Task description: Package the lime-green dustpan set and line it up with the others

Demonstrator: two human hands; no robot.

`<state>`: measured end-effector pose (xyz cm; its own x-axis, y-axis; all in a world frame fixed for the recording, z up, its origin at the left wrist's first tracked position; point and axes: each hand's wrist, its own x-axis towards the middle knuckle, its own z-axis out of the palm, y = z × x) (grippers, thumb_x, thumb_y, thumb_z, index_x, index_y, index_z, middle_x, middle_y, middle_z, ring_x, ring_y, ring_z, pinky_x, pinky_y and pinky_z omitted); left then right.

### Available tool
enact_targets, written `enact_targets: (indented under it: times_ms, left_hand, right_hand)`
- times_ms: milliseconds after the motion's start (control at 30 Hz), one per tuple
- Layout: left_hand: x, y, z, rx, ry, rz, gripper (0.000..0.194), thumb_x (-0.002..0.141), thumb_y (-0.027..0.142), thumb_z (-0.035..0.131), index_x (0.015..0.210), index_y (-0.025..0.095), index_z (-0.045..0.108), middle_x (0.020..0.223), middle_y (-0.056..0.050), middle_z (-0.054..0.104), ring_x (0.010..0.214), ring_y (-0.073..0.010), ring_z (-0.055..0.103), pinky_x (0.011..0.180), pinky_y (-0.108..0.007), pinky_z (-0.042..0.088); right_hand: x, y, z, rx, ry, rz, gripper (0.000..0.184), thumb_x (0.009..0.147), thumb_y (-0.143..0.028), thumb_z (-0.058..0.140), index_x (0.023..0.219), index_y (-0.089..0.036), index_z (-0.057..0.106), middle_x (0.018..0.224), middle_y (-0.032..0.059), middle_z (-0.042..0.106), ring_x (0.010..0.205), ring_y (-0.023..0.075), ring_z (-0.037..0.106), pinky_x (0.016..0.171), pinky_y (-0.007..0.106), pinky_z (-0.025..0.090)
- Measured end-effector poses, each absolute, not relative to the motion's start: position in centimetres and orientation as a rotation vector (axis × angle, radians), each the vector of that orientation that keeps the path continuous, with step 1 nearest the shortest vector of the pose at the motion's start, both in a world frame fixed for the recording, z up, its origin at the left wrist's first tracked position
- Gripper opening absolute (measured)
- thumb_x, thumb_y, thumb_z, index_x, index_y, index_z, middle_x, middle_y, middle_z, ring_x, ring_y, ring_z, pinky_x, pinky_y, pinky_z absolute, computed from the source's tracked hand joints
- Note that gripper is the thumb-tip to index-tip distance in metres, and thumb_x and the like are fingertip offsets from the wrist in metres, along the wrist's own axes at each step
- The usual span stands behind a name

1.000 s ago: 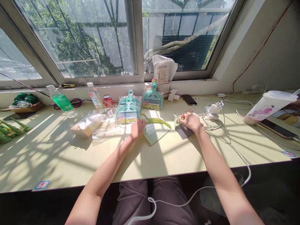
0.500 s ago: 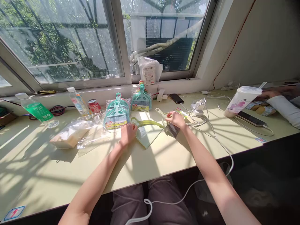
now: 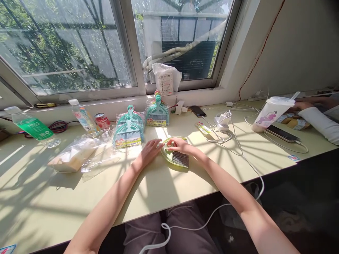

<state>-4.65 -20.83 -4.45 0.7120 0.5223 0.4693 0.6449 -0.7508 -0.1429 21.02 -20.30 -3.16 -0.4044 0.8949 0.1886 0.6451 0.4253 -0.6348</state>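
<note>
A light green dustpan (image 3: 167,157) lies on the pale desk (image 3: 164,183) in front of me, with a small brush (image 3: 180,158) with dark bristles laid in it. My right hand (image 3: 178,144) is closed on the brush's handle end, over the pan. My left hand (image 3: 150,151) rests with fingers stretched out against the pan's left rim. Behind them lie two packaged teal brush-and-dustpan sets (image 3: 128,131), and a further stack of such sets (image 3: 157,112) stands near the window sill. A printed label card (image 3: 202,128) lies to the right.
Clear plastic bags (image 3: 76,157), two bottles (image 3: 31,127), a can (image 3: 102,120), a phone (image 3: 198,111), a charger with white cables (image 3: 224,120) and a lidded cup (image 3: 270,113) crowd the desk. Another person's sleeve (image 3: 319,123) lies at the far right. A white cable hangs over my lap.
My right hand carried the brush leftward and set it into the dustpan. The pan has turned and sits nearer the middle. The label card now lies alone on the desk.
</note>
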Motion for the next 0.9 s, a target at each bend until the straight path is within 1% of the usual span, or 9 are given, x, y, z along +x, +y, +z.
enact_targets:
  times_ms: [100, 200, 333, 500, 600, 667, 733, 800, 900]
  left_hand:
    - [-5.1, -20.3, -4.7, -2.699, -0.815, -0.491, 0.042, 0.098, -0.001, 0.058, 0.130, 0.020, 0.076, 0.133, -0.015, 0.077, 0.121, -0.0284, 0.074, 0.105, -0.041, 0.060]
    - [-5.3, -20.2, -5.1, -2.704, -0.743, -0.413, 0.045, 0.099, -0.003, 0.053, 0.134, 0.017, 0.076, 0.133, -0.016, 0.079, 0.121, -0.0274, 0.077, 0.102, -0.038, 0.062]
    - [-5.1, -20.2, -5.6, -2.678, -0.745, -0.344, 0.046, 0.101, -0.005, 0.050, 0.132, 0.014, 0.077, 0.136, -0.018, 0.081, 0.126, -0.0269, 0.079, 0.102, -0.036, 0.063]
    - [-4.9, -20.1, -5.6, -2.713, -0.854, -0.418, 0.040, 0.098, -0.005, 0.059, 0.125, 0.016, 0.080, 0.133, -0.018, 0.083, 0.122, -0.0283, 0.082, 0.103, -0.038, 0.066]
    - [-5.0, -20.2, -5.2, -2.716, -0.860, -0.493, 0.036, 0.099, -0.002, 0.061, 0.121, 0.018, 0.081, 0.132, -0.016, 0.084, 0.125, -0.0284, 0.081, 0.114, -0.045, 0.062]
    - [-5.1, -20.3, -4.9, -2.647, -0.934, -0.639, 0.032, 0.102, 0.004, 0.061, 0.117, 0.022, 0.082, 0.134, -0.014, 0.083, 0.132, -0.0296, 0.077, 0.125, -0.055, 0.055]
    - [-5.2, -20.5, -4.7, -2.565, -1.023, -0.794, 0.027, 0.106, 0.010, 0.060, 0.111, 0.026, 0.082, 0.137, -0.011, 0.082, 0.138, -0.0301, 0.073, 0.131, -0.063, 0.047]
    - [-5.5, -20.6, -4.8, -2.564, -1.043, -0.854, 0.026, 0.107, 0.014, 0.059, 0.107, 0.029, 0.081, 0.136, -0.009, 0.083, 0.137, -0.0290, 0.073, 0.132, -0.064, 0.045]
    - [-6.0, -20.6, -5.3, -2.675, -0.979, -0.780, 0.030, 0.106, 0.012, 0.057, 0.110, 0.030, 0.080, 0.131, -0.007, 0.084, 0.132, -0.0268, 0.075, 0.130, -0.063, 0.047]
  right_hand:
    - [20.9, -20.2, -3.2, -1.237, -2.170, 0.765, 0.016, 0.093, -0.037, 0.085, 0.097, -0.023, 0.078, 0.102, 0.0031, 0.079, 0.089, 0.0209, 0.069, 0.083, 0.031, 0.050]
    - [20.5, -20.2, -3.3, -1.242, -2.151, 0.786, 0.021, 0.089, -0.038, 0.089, 0.088, -0.022, 0.076, 0.093, 0.0020, 0.076, 0.083, 0.0193, 0.065, 0.078, 0.030, 0.047]
    - [20.1, -20.3, -3.5, -1.212, -2.124, 0.825, 0.021, 0.089, -0.035, 0.089, 0.084, -0.021, 0.074, 0.088, 0.0009, 0.073, 0.082, 0.0184, 0.063, 0.078, 0.030, 0.046]
    - [19.3, -20.8, -3.2, -1.247, -2.119, 0.804, 0.024, 0.088, -0.032, 0.088, 0.079, -0.022, 0.069, 0.085, 0.0000, 0.072, 0.082, 0.0183, 0.063, 0.080, 0.030, 0.047]
    - [18.9, -21.2, -2.7, -1.236, -2.088, 0.791, 0.023, 0.090, -0.031, 0.084, 0.079, -0.023, 0.066, 0.083, -0.0006, 0.071, 0.082, 0.0184, 0.064, 0.079, 0.030, 0.047]
    - [18.8, -21.5, -2.3, -1.230, -2.052, 0.774, 0.022, 0.090, -0.031, 0.083, 0.080, -0.023, 0.065, 0.084, -0.0012, 0.072, 0.082, 0.0183, 0.065, 0.079, 0.030, 0.048]
    - [18.8, -21.7, -2.0, -1.251, -2.025, 0.753, 0.021, 0.090, -0.033, 0.083, 0.081, -0.024, 0.065, 0.084, -0.0017, 0.073, 0.081, 0.0181, 0.065, 0.078, 0.030, 0.047]
    - [18.9, -22.0, -1.9, -1.280, -2.042, 0.747, 0.021, 0.091, -0.033, 0.082, 0.081, -0.024, 0.066, 0.085, -0.0017, 0.074, 0.079, 0.0179, 0.065, 0.076, 0.029, 0.047]
    - [18.7, -22.2, -2.2, -1.304, -2.110, 0.733, 0.021, 0.092, -0.031, 0.080, 0.078, -0.024, 0.065, 0.084, -0.0006, 0.072, 0.079, 0.0184, 0.064, 0.076, 0.029, 0.046]
